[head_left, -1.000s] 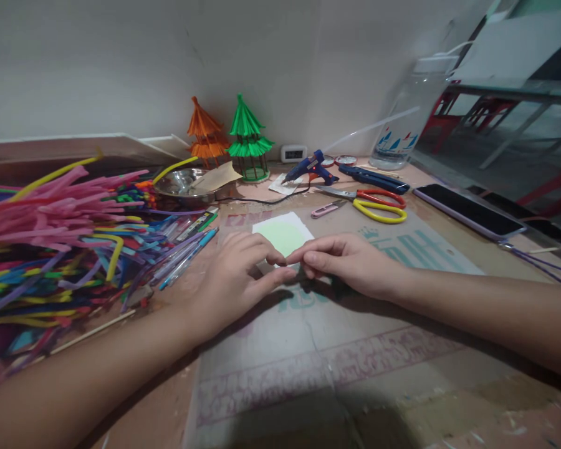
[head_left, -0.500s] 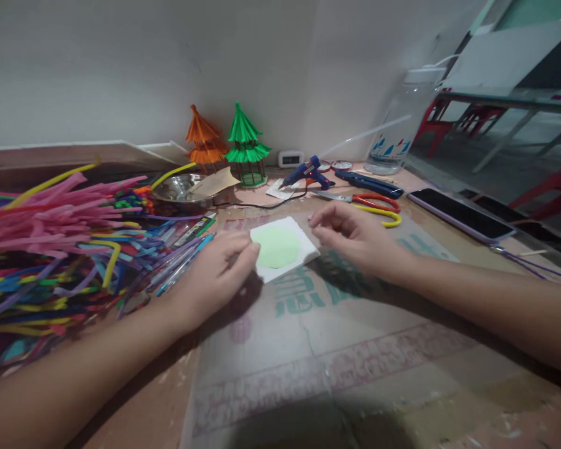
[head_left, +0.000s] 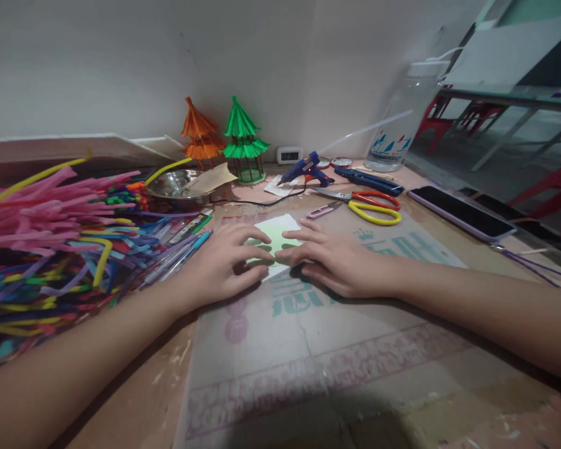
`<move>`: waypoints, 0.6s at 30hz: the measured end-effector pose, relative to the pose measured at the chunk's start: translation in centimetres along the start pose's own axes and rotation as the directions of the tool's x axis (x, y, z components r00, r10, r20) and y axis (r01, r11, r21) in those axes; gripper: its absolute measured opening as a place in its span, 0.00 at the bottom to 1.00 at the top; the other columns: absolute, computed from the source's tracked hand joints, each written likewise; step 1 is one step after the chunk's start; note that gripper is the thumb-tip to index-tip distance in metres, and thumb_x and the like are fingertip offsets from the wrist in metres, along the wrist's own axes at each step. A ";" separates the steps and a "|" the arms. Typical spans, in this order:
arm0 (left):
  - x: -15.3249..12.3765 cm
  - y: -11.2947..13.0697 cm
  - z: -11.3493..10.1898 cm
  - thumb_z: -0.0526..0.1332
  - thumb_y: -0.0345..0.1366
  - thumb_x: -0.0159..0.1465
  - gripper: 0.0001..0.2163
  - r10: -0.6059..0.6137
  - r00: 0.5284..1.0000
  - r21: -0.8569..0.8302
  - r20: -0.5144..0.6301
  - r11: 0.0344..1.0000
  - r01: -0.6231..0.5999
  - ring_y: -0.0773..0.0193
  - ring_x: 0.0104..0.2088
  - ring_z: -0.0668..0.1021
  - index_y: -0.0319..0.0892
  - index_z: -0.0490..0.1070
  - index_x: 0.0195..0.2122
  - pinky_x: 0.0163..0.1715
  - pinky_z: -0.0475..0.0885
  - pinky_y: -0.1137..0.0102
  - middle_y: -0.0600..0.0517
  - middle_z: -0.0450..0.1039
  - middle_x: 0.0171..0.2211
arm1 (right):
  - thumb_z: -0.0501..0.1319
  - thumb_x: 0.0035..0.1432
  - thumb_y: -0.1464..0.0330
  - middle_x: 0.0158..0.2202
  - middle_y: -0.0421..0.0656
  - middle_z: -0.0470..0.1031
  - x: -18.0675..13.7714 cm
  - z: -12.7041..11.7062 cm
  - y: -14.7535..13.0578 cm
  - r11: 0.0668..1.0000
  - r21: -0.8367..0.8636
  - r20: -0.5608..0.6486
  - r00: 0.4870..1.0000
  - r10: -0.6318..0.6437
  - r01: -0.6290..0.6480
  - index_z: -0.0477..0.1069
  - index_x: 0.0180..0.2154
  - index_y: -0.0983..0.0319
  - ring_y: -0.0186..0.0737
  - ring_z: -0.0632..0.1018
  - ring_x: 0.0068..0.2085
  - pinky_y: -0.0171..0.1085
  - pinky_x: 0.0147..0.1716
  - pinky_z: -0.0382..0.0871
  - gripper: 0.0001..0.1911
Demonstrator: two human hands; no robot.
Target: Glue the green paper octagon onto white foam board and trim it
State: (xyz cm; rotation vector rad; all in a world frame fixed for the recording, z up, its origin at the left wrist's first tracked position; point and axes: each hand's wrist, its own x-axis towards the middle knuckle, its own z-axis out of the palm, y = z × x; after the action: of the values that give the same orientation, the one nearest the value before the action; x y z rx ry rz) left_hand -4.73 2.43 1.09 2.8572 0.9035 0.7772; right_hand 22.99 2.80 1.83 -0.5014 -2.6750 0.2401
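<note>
A white square of card or paper [head_left: 286,220] lies on the printed translucent sheet [head_left: 262,368], with a pale green rounded piece [head_left: 277,234] on top of it. My left hand [head_left: 229,262] reaches over the left edge of the square, its fingers apart and their tips on or just above the green piece. From the other side my right hand [head_left: 330,255] does likewise, palm down with fingers spread. Between them the hands cover much of the square and the green piece. Neither hand grips anything.
Pipe cleaners [head_left: 51,231] are heaped at left beside a metal bowl [head_left: 177,187]. Behind stand an orange tower [head_left: 200,134], a green tower [head_left: 245,137] and a glue gun [head_left: 306,169]. Pink snips [head_left: 323,210], scissors [head_left: 374,209], a phone [head_left: 462,212] and a bottle [head_left: 395,125] are at right.
My left hand has let go of the square's edge and opened over it. The right hand has moved left onto the square, uncovering the pink snips. The square now rests flat on the sheet.
</note>
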 end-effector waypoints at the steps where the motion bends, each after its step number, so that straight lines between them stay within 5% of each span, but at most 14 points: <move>1: 0.0 0.0 -0.1 0.63 0.38 0.68 0.06 0.035 0.999 0.021 0.013 0.999 -0.035 0.53 0.52 0.76 0.49 0.80 0.43 0.55 0.67 0.56 0.49 0.77 0.48 | 0.54 0.69 0.73 0.55 0.54 0.77 0.1 0.1 -0.1 1.000 -0.016 0.016 1.000 -0.013 0.014 0.70 0.53 0.62 0.49 0.67 0.68 0.65 0.69 0.51 0.14; 9: 0.2 0.6 -0.8 0.60 0.37 0.71 0.08 0.187 0.977 0.241 0.100 0.948 -0.207 0.56 0.47 0.76 0.48 0.79 0.39 0.54 0.66 0.57 0.50 0.79 0.40 | 0.50 0.70 0.77 0.56 0.51 0.77 0.3 0.1 -0.9 0.956 -0.217 0.140 0.975 -0.170 0.198 0.71 0.52 0.65 0.50 0.67 0.67 0.63 0.72 0.46 0.15; 18: 0.4 0.7 -0.4 0.60 0.38 0.70 0.07 0.158 0.985 0.257 0.072 0.951 -0.172 0.57 0.42 0.76 0.44 0.74 0.35 0.49 0.66 0.60 0.50 0.78 0.36 | 0.51 0.70 0.77 0.48 0.46 0.80 0.8 0.1 -1.3 0.959 -0.210 0.098 0.980 -0.174 0.191 0.71 0.46 0.62 0.44 0.75 0.56 0.57 0.70 0.53 0.12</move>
State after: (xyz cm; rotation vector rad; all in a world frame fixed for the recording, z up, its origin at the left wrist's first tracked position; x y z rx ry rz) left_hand -4.30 2.01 1.79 3.2028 0.8256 0.6363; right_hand 21.86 1.94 2.30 -0.3103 -2.8191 -0.0918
